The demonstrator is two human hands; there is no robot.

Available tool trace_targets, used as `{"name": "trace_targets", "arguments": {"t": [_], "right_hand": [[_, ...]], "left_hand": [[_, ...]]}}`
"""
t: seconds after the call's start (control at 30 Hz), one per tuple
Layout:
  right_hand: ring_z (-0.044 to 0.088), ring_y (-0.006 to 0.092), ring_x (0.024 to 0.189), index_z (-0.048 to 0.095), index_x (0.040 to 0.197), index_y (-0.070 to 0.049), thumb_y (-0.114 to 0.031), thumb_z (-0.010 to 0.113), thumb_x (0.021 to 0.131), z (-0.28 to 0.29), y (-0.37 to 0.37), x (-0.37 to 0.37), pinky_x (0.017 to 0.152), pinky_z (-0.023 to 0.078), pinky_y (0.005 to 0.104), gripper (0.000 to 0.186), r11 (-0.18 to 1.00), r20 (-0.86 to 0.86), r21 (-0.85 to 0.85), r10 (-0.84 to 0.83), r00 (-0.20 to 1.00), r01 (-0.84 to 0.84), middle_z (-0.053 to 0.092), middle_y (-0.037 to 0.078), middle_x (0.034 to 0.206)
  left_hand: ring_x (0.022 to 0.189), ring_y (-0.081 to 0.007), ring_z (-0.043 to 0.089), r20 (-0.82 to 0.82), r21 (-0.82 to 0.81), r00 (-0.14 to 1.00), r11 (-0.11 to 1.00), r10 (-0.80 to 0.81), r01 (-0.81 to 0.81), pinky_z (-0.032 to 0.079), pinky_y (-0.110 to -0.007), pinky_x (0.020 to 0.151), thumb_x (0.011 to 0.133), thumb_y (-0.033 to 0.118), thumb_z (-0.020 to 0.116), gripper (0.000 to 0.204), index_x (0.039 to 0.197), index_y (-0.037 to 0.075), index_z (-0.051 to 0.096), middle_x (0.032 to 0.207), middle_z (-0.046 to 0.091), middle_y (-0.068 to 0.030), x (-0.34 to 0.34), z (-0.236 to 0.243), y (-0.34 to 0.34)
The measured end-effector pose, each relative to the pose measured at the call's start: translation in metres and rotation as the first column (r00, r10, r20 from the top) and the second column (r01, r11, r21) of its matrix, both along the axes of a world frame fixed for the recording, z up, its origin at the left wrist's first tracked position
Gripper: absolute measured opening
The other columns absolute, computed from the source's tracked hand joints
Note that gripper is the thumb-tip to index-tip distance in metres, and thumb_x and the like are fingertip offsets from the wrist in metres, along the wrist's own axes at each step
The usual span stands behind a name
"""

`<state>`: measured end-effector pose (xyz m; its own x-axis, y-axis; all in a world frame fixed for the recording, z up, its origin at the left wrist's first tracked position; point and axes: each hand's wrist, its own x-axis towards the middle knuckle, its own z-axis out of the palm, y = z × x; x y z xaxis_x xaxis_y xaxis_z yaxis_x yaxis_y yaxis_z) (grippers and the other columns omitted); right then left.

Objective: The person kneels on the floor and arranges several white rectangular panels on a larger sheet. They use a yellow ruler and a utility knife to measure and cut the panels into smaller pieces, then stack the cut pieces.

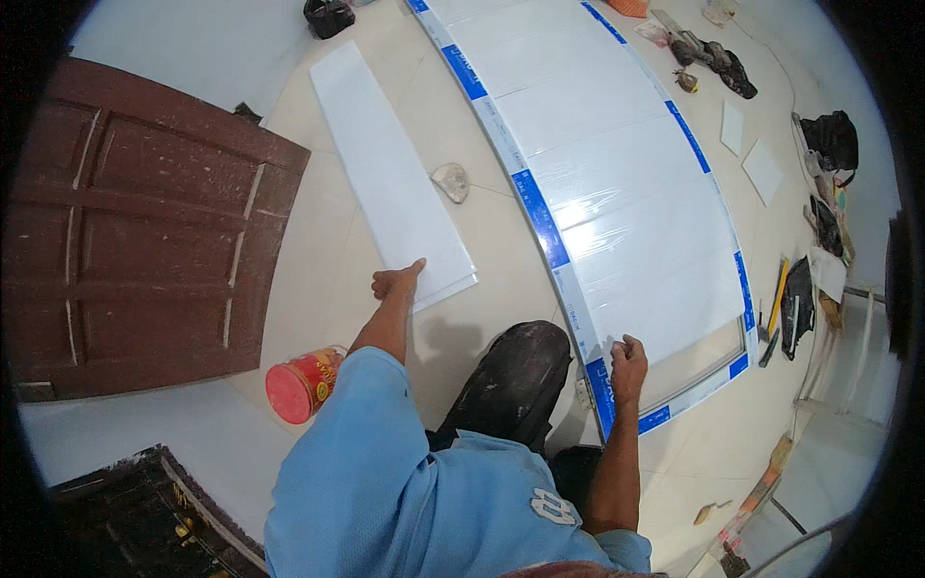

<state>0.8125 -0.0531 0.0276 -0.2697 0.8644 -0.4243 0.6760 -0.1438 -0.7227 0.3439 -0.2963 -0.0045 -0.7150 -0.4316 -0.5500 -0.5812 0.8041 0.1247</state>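
My left hand (397, 279) is at the near left corner of a stack of long white panels (385, 173) on the floor. Its thumb lies over the top panel and its fingers curl at the edge. To the right lies a large door frame (540, 217) with white and blue protective tape, filled mostly with glossy white panels (636, 193). Over the frame's near left side is my right hand (629, 364), fingers bent together. Whatever they hold, if anything, is too small to tell. A gap at the frame's near end shows the floor.
A brown panelled door (164, 231) is at the left. Near my left arm lies a red tub (301, 387). A pale stone-like lump (451, 182) sits between the panels and frame. Along the right are white offcuts (763, 171), a yellow-handled tool (779, 294) and black bags (831, 143).
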Motion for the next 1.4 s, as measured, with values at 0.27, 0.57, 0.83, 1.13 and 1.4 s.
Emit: {"name": "trace_targets", "arguments": {"t": [0.27, 0.57, 0.83, 1.13, 1.4], "right_hand": [[0.072, 0.0376, 0.118, 0.062, 0.139, 0.004, -0.023, 0.074, 0.095, 0.019, -0.02, -0.182, 0.104, 0.056, 0.0435, 0.052, 0.929, -0.364, -0.05, 0.325, 0.873, -0.367, 0.071, 0.027, 0.13], [0.043, 0.0492, 0.15, 0.022, 0.167, 0.006, -0.031, 0.08, 0.09, -0.099, -0.09, -0.319, 0.127, 0.033, 0.0522, 0.103, 0.552, -0.177, 0.191, 0.833, 0.524, -0.812, 0.04, 0.034, 0.164], [0.068, 0.0461, 0.111, 0.067, 0.12, 0.001, -0.037, 0.08, 0.088, -0.021, -0.063, -0.332, 0.097, 0.054, 0.0531, 0.051, 0.582, -0.115, -0.093, 0.8, 0.589, -0.808, 0.07, 0.028, 0.11], [0.07, 0.0393, 0.082, 0.068, 0.097, 0.004, -0.034, 0.074, 0.09, 0.051, -0.079, -0.263, 0.079, 0.054, 0.0516, 0.038, 0.68, -0.505, 0.323, 0.712, 0.487, -0.658, 0.07, 0.025, 0.088], [0.072, 0.045, 0.092, 0.076, 0.105, 0.001, -0.03, 0.079, 0.08, 0.098, -0.06, -0.102, 0.082, 0.054, 0.0535, 0.04, 0.879, -0.535, 0.153, 0.458, 0.71, -0.452, 0.074, 0.028, 0.1]], "left_hand": [[0.137, -0.0459, 0.057, -0.17, -0.031, 0.978, 0.992, 0.117, -0.124, 0.048, -0.049, 0.119, 0.063, 0.054, 0.101, 0.12, 0.147, -0.009, 0.044, 0.146, 0.058, -0.0292, -0.02, -0.047, -0.065], [0.125, -0.0426, 0.066, -0.069, 0.239, 0.989, 0.965, 0.13, -0.11, 0.056, -0.051, 0.106, 0.075, 0.039, 0.095, 0.096, 0.141, -0.014, 0.05, 0.143, 0.061, -0.0326, -0.004, -0.052, -0.031], [0.12, -0.0371, 0.067, 0.143, 0.729, 0.958, 0.628, 0.249, -0.273, 0.055, -0.051, 0.102, 0.093, 0.036, 0.081, 0.067, 0.137, -0.009, 0.059, 0.133, 0.068, -0.0233, 0.001, 0.0, -0.066], [0.149, -0.0394, 0.046, 0.373, 0.808, 0.887, 0.374, 0.273, -0.455, 0.036, -0.059, 0.123, 0.104, 0.053, 0.057, 0.073, 0.157, 0.003, 0.049, 0.164, 0.048, -0.0193, -0.088, 0.058, -0.039], [0.144, -0.0413, 0.05, -0.138, 0.914, 0.981, 0.366, -0.133, 0.178, 0.038, -0.055, 0.122, 0.103, 0.044, 0.072, 0.078, 0.156, -0.006, 0.044, 0.16, 0.05, -0.0233, 0.022, 0.147, 0.083]]}}
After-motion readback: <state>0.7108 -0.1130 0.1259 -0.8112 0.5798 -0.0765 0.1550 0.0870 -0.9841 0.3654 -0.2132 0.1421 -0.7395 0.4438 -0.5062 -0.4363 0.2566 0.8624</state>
